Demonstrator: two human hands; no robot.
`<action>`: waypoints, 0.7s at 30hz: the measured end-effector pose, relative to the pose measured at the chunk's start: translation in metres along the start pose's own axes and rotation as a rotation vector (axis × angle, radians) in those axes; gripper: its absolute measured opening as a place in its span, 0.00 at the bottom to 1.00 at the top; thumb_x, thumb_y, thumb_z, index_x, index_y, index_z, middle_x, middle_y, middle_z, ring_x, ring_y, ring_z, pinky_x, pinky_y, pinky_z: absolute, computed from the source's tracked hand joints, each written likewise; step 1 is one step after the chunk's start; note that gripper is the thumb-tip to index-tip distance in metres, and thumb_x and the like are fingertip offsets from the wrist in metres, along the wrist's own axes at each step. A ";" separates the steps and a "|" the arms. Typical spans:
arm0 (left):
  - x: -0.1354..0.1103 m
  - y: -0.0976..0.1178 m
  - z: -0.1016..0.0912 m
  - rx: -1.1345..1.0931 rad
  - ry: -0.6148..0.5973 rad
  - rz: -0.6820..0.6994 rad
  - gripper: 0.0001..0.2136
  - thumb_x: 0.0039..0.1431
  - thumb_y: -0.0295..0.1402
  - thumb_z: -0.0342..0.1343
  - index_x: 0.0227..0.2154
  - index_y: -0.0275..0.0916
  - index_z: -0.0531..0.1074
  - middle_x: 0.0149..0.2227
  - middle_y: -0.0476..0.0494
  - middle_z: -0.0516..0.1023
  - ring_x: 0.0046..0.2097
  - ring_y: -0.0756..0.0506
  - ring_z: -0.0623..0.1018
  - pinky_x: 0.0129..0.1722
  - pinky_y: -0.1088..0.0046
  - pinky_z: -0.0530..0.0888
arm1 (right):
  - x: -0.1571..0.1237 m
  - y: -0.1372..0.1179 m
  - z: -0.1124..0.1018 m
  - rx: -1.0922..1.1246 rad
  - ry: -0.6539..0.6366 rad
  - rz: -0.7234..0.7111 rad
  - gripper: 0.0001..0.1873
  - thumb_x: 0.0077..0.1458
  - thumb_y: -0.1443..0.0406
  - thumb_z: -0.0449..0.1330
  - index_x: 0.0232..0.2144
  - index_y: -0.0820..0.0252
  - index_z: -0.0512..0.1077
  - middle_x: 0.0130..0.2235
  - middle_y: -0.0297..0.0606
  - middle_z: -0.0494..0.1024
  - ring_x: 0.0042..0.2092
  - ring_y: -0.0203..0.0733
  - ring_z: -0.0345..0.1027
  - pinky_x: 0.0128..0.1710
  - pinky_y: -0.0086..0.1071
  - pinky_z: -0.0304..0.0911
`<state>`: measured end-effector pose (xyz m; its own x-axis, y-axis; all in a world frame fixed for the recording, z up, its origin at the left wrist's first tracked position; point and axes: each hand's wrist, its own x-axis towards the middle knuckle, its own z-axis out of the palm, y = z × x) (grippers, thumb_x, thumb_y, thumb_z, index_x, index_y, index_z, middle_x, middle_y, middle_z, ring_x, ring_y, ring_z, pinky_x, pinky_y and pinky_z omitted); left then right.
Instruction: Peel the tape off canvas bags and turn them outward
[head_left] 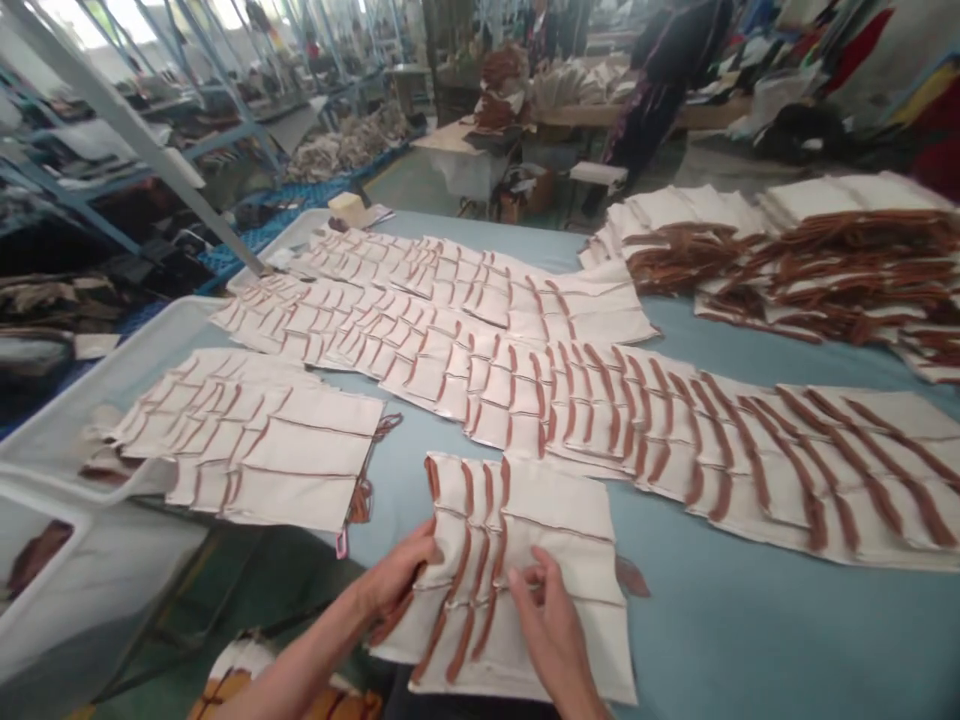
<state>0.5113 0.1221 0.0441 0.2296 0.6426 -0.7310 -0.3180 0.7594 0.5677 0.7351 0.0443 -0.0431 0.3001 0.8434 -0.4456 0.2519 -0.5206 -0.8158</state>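
Note:
A fanned stack of cream cloth pouches with brown strap handles (pixel 525 540) lies at the near edge of a light blue table (pixel 750 630). My left hand (pixel 397 580) rests on the stack's left side, fingers curled round the edge of the pouches. My right hand (pixel 551 630) lies on top of the stack, fingers pinching the edge of one pouch near the middle. Brown straps show between the overlapping pouches beside both hands.
Long overlapping rows of the same pouches (pixel 600 410) cover the table's middle, another batch (pixel 255 440) sits left, and heaps (pixel 825 260) lie far right. White plastic bins (pixel 67 590) stand at the left edge. A person (pixel 660 80) stands beyond the table by wooden benches.

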 end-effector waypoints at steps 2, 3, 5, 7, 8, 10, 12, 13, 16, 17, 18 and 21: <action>-0.007 0.030 -0.030 0.017 -0.015 0.033 0.18 0.64 0.33 0.70 0.56 0.38 0.82 0.55 0.40 0.88 0.51 0.37 0.87 0.53 0.56 0.83 | 0.005 -0.020 0.038 0.004 -0.037 -0.019 0.41 0.58 0.36 0.61 0.59 0.59 0.74 0.41 0.42 0.86 0.38 0.56 0.82 0.40 0.44 0.74; -0.009 0.043 -0.044 0.025 -0.022 0.048 0.22 0.59 0.30 0.70 0.57 0.39 0.82 0.55 0.40 0.88 0.52 0.35 0.87 0.53 0.56 0.82 | 0.008 -0.030 0.056 0.008 -0.052 -0.030 0.41 0.59 0.36 0.60 0.59 0.60 0.74 0.40 0.42 0.86 0.38 0.56 0.82 0.39 0.43 0.74; -0.012 0.068 -0.069 0.044 -0.016 0.076 0.28 0.50 0.28 0.67 0.58 0.41 0.83 0.54 0.42 0.90 0.54 0.31 0.86 0.54 0.57 0.81 | 0.013 -0.049 0.088 0.015 -0.078 -0.058 0.40 0.61 0.36 0.60 0.60 0.60 0.74 0.41 0.42 0.87 0.39 0.56 0.83 0.40 0.43 0.74; -0.014 0.090 -0.091 0.066 0.000 0.100 0.30 0.46 0.27 0.66 0.57 0.42 0.84 0.53 0.44 0.91 0.58 0.29 0.85 0.56 0.58 0.80 | 0.016 -0.067 0.117 0.020 -0.098 -0.084 0.40 0.62 0.37 0.61 0.61 0.61 0.73 0.42 0.42 0.87 0.41 0.55 0.83 0.42 0.42 0.74; -0.014 0.099 -0.102 0.076 0.009 0.109 0.29 0.47 0.27 0.66 0.56 0.42 0.85 0.53 0.44 0.91 0.59 0.29 0.84 0.57 0.58 0.80 | 0.017 -0.075 0.130 0.020 -0.106 -0.095 0.40 0.63 0.37 0.61 0.61 0.61 0.73 0.42 0.42 0.87 0.41 0.55 0.84 0.42 0.42 0.74; -0.014 0.117 -0.122 0.092 0.024 0.111 0.25 0.53 0.29 0.69 0.56 0.40 0.84 0.55 0.42 0.90 0.59 0.31 0.84 0.60 0.56 0.79 | 0.020 -0.089 0.155 0.019 -0.123 -0.112 0.40 0.64 0.38 0.62 0.62 0.62 0.74 0.41 0.42 0.87 0.42 0.55 0.84 0.44 0.42 0.74; -0.011 0.133 -0.143 0.105 0.034 0.083 0.18 0.64 0.36 0.70 0.56 0.39 0.83 0.56 0.40 0.89 0.57 0.34 0.86 0.59 0.52 0.81 | 0.023 -0.099 0.176 0.016 -0.142 -0.125 0.38 0.64 0.40 0.62 0.62 0.62 0.74 0.41 0.41 0.87 0.43 0.55 0.84 0.45 0.42 0.74; -0.008 0.140 -0.154 0.110 0.041 0.062 0.17 0.69 0.40 0.69 0.56 0.38 0.82 0.56 0.39 0.88 0.55 0.35 0.87 0.58 0.51 0.82 | 0.025 -0.103 0.186 0.015 -0.151 -0.131 0.37 0.65 0.40 0.62 0.62 0.61 0.74 0.42 0.41 0.88 0.43 0.55 0.84 0.45 0.42 0.74; 0.010 0.158 -0.184 0.137 0.088 -0.015 0.17 0.76 0.45 0.65 0.55 0.37 0.81 0.53 0.39 0.87 0.49 0.38 0.87 0.52 0.54 0.85 | 0.030 -0.108 0.207 0.014 -0.173 -0.140 0.35 0.66 0.43 0.61 0.63 0.61 0.75 0.43 0.42 0.88 0.45 0.55 0.84 0.46 0.42 0.74; 0.017 0.162 -0.193 0.150 0.115 -0.036 0.17 0.76 0.45 0.65 0.55 0.37 0.80 0.52 0.40 0.86 0.48 0.39 0.87 0.50 0.55 0.86 | 0.031 -0.108 0.211 0.013 -0.178 -0.142 0.35 0.66 0.44 0.61 0.63 0.61 0.75 0.42 0.43 0.88 0.45 0.55 0.84 0.46 0.42 0.74; 0.025 0.166 -0.201 0.162 0.141 -0.049 0.16 0.76 0.44 0.65 0.55 0.37 0.80 0.52 0.40 0.86 0.47 0.39 0.87 0.48 0.56 0.86 | 0.033 -0.107 0.214 0.012 -0.182 -0.143 0.35 0.66 0.44 0.61 0.64 0.61 0.75 0.42 0.43 0.88 0.45 0.55 0.84 0.46 0.42 0.74; 0.044 0.172 -0.220 0.190 0.197 -0.040 0.15 0.76 0.41 0.66 0.56 0.37 0.80 0.53 0.40 0.85 0.48 0.39 0.86 0.47 0.57 0.87 | 0.037 -0.103 0.215 0.007 -0.181 -0.141 0.34 0.65 0.46 0.62 0.63 0.62 0.75 0.40 0.42 0.87 0.43 0.54 0.83 0.47 0.43 0.75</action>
<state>0.2646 0.2590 0.0263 0.0493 0.5938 -0.8031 -0.1296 0.8011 0.5843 0.5229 0.1572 -0.0550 0.0926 0.9182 -0.3852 0.2729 -0.3955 -0.8770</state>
